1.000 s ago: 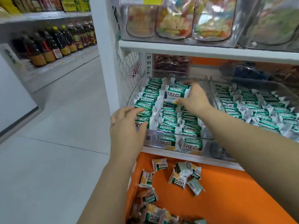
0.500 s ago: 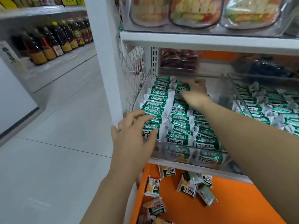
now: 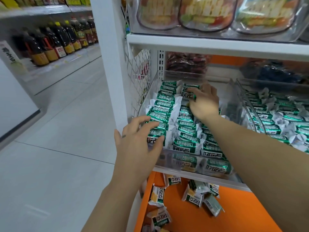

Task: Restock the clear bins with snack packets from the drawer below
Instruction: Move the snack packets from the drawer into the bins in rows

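A clear bin point(image 3: 168, 162) on the lower shelf holds rows of green-and-white snack packets point(image 3: 187, 133). My right hand point(image 3: 204, 103) reaches deep into the bin, its fingers curled on a green packet point(image 3: 189, 92) near the back of the middle row. My left hand point(image 3: 138, 144) lies over the bin's front left corner, its spread fingers resting on the front packets of the left row. Below, the open orange drawer point(image 3: 234, 215) holds loose packets point(image 3: 195, 195) of the same kind.
A second clear bin point(image 3: 247, 101) of the same packets stands to the right. A white shelf post point(image 3: 108, 64) and wire mesh flank the left bin. Clear tubs of mixed sweets sit on the shelf above. Oil bottles point(image 3: 55, 42) line a far shelf across the tiled aisle.
My right hand has carried the packet from the middle of the bin toward its back. My left hand has slid forward, fingers spreading over the front left packets. The view has drawn closer.
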`<state>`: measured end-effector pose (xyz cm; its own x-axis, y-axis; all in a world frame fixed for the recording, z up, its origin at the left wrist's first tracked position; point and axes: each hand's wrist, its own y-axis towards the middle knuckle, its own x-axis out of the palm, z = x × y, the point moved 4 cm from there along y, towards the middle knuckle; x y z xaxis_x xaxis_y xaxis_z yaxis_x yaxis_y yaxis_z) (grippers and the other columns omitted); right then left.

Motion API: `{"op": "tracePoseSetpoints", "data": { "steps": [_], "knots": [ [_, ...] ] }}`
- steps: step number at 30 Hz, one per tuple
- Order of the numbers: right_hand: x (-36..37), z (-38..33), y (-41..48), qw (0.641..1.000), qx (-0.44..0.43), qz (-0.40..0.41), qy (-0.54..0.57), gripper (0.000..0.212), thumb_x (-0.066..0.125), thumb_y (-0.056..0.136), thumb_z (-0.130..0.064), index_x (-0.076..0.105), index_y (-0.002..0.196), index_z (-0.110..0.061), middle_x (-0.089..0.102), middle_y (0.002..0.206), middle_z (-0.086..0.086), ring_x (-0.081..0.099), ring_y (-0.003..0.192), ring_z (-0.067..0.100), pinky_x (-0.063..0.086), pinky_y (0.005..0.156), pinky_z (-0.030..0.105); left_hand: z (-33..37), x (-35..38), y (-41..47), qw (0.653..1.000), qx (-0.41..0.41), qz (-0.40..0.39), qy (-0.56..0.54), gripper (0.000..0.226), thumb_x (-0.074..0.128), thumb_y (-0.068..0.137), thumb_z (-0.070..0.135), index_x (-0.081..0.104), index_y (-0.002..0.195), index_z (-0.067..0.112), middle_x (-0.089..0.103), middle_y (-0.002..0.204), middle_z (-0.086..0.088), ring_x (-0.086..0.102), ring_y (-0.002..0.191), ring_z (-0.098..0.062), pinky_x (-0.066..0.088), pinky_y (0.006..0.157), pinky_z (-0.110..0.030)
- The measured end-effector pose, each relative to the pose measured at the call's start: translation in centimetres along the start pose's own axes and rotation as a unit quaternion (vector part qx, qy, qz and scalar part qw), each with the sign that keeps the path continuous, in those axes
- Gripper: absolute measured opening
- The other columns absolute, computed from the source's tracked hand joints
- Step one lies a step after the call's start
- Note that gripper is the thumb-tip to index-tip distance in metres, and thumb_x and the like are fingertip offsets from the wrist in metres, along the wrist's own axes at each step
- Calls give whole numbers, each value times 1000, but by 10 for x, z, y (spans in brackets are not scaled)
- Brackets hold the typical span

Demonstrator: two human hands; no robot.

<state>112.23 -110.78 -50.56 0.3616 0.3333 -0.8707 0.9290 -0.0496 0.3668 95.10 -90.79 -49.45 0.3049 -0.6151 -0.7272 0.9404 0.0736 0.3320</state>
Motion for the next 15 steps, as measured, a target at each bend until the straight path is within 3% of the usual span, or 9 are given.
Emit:
{"op": "tracePoseSetpoints", "data": {
  "steps": [2, 4, 6, 8, 12, 15],
  "knots": [
    [-2, 1, -3, 1000, 1, 30, 3, 51, 55, 84, -4, 57, 128, -29, 28, 147, 12, 39, 123, 36, 43, 96, 43, 0, 0, 0, 1000, 0, 0, 1, 35, 57, 89, 38, 58, 125, 34, 44, 134, 14, 39, 126, -9, 11, 115, -57],
    [-1, 1, -7, 998, 5, 32, 47, 53, 52, 84, 4, 56, 128, -25, 31, 144, 11, 56, 92, 34, 51, 72, 38, 0, 1, 0, 1000, -1, -1, 3, 35, 56, 90, 39, 58, 125, 35, 43, 134, 15, 38, 126, -8, 9, 116, -55],
    [-2, 1, -8, 996, 5, 48, 77, 49, 50, 85, 8, 56, 127, -16, 35, 140, 11, 52, 70, 28, 43, 57, 31, -1, 2, 0, 1000, 2, 1, 6, 35, 57, 90, 39, 58, 125, 35, 43, 135, 15, 39, 126, -8, 11, 115, -57],
    [0, 3, -7, 995, 12, 62, 82, 50, 49, 84, 11, 55, 128, -11, 37, 139, 11, 53, 69, 27, 39, 56, 28, -2, 2, 0, 1000, 5, 3, 6, 36, 57, 90, 39, 58, 125, 35, 44, 135, 15, 39, 126, -9, 11, 115, -57],
    [13, 9, 0, 994, 10, 22, 109, 63, 41, 82, 20, 51, 135, -12, 32, 146, 10, 65, 89, 31, 56, 67, 39, -2, 3, 0, 1000, 6, 7, 3, 35, 57, 90, 38, 59, 124, 34, 44, 134, 14, 40, 126, -10, 9, 115, -56],
    [12, 9, 3, 994, 18, -14, 109, 64, 43, 84, 18, 47, 139, -14, 26, 151, 8, 65, 96, 29, 57, 74, 41, -3, 4, 1, 1000, 3, 7, 11, 34, 57, 90, 39, 59, 124, 33, 45, 134, 13, 42, 125, -11, 12, 115, -58]
  ]
}}
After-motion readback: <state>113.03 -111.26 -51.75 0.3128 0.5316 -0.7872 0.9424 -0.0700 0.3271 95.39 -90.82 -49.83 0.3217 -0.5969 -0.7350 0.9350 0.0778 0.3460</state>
